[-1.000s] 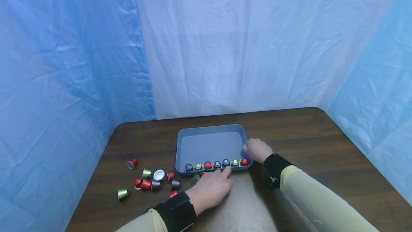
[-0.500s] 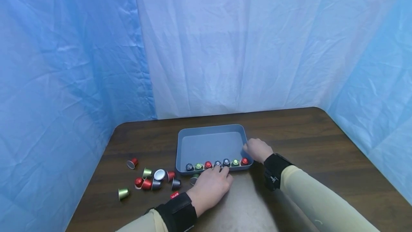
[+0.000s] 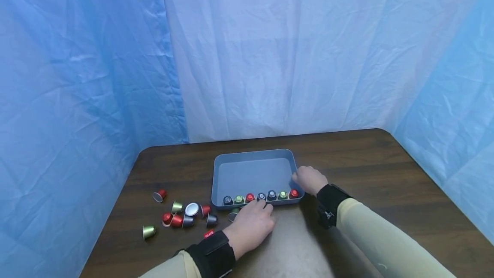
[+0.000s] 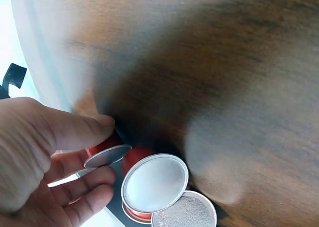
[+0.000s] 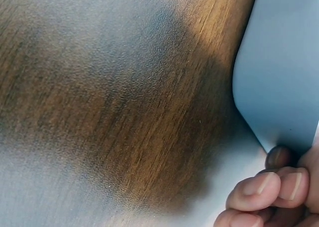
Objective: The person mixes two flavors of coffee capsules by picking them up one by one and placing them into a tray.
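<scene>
A red capsule (image 4: 100, 146) is pinched between thumb and bent fingers of the left hand (image 3: 251, 226), close to the near wall of a grey-blue tray (image 3: 251, 173). Whether the table (image 3: 366, 162) is touched by it cannot be told. In the left wrist view its foil lid is turned downward and seen nearly edge-on; the long axis is a little tilted from the vertical of that view. In the head view it is covered by the hand.

Just beside it, another red capsule (image 4: 154, 183) is seen with its foil lid toward the camera, and one more foil lid (image 4: 185, 212) is partly overlapped by that. The tray's right rim is gripped by the curled fingers of the right hand (image 3: 310, 179).

Along the near wall inside the tray, a row of seven capsules (image 3: 261, 196) is placed, in dark, green and red; their round top marks are too small to be read. To the left, loose capsules (image 3: 188, 221) are scattered, mostly in one cluster. White lettering on a small red label (image 3: 208, 234) near the left wrist band (image 3: 212, 254) cannot be read.
</scene>
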A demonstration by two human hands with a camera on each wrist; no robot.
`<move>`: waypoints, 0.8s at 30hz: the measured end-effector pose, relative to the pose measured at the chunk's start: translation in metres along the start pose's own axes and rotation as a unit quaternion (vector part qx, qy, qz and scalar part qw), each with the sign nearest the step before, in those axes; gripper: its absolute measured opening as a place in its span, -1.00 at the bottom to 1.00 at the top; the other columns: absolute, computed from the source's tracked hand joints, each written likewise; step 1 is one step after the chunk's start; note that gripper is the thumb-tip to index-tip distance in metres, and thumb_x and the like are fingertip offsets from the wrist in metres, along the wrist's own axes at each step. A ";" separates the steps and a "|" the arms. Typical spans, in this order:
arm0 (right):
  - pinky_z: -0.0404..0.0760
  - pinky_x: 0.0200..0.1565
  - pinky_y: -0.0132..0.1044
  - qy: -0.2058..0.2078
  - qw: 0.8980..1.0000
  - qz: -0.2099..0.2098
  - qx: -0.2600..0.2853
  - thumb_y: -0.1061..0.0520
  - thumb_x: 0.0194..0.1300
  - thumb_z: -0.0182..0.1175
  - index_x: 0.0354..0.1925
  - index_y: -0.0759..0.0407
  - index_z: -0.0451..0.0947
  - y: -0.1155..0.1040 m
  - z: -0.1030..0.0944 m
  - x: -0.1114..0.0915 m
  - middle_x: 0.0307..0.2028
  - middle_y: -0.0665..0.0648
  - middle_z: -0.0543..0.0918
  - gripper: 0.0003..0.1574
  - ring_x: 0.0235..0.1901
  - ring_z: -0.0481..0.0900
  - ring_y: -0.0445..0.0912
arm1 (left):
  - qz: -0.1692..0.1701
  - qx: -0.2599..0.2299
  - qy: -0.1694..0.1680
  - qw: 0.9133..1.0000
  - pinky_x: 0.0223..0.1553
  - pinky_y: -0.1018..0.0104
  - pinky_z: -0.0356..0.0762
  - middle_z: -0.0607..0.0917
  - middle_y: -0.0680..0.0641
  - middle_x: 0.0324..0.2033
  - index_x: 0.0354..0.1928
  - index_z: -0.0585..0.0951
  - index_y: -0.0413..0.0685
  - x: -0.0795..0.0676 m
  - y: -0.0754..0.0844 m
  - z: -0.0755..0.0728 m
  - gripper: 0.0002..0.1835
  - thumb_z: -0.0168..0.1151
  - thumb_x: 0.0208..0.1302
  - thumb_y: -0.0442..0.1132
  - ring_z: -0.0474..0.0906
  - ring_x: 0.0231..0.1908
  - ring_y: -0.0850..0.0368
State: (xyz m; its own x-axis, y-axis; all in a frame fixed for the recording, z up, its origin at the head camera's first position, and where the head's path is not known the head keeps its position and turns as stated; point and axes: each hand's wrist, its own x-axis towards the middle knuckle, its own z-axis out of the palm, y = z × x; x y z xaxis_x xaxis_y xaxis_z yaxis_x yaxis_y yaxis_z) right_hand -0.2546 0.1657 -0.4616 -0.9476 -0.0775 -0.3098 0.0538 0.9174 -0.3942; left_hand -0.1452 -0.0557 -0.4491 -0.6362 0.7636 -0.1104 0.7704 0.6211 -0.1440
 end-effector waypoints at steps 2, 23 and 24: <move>0.52 -0.38 -0.25 -0.003 1.000 0.001 0.001 -0.03 0.53 0.08 -0.05 0.31 0.62 0.000 0.000 0.000 -0.46 0.16 0.56 -0.58 -0.47 0.55 0.00 | 0.006 -0.004 0.004 1.000 0.04 0.26 0.58 0.69 0.06 -0.06 -0.01 0.77 0.19 -0.001 -0.001 -0.002 -0.75 0.46 0.28 -0.10 0.58 -0.01 0.16; 0.46 -0.41 -0.24 -0.003 1.000 -0.005 -0.007 -0.01 0.54 0.06 -0.16 0.29 0.62 0.003 0.001 0.004 -0.49 0.16 0.53 -0.61 -0.48 0.53 0.00 | -0.083 -0.142 0.129 0.978 -0.03 0.25 0.64 0.74 0.02 -0.13 0.02 0.72 0.04 -0.028 -0.052 -0.053 -0.71 0.47 0.27 -0.15 0.61 -0.08 0.12; 0.46 -0.41 -0.23 -0.003 1.000 -0.004 -0.006 -0.01 0.54 0.06 -0.16 0.29 0.62 0.003 0.001 0.004 -0.49 0.16 0.53 -0.61 -0.48 0.53 0.01 | -0.090 -0.147 0.129 0.977 -0.04 0.25 0.64 0.74 0.02 -0.13 0.02 0.72 0.03 -0.029 -0.054 -0.055 -0.70 0.48 0.26 -0.15 0.60 -0.09 0.11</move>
State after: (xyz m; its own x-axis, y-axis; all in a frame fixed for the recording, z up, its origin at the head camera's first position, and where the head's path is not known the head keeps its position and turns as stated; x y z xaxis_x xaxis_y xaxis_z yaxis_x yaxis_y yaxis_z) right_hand -0.2576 0.1673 -0.4651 -0.9458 -0.0878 -0.3125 0.0419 0.9217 -0.3856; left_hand -0.1661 -0.1023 -0.3842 -0.7601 0.6327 0.1481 0.6496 0.7445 0.1538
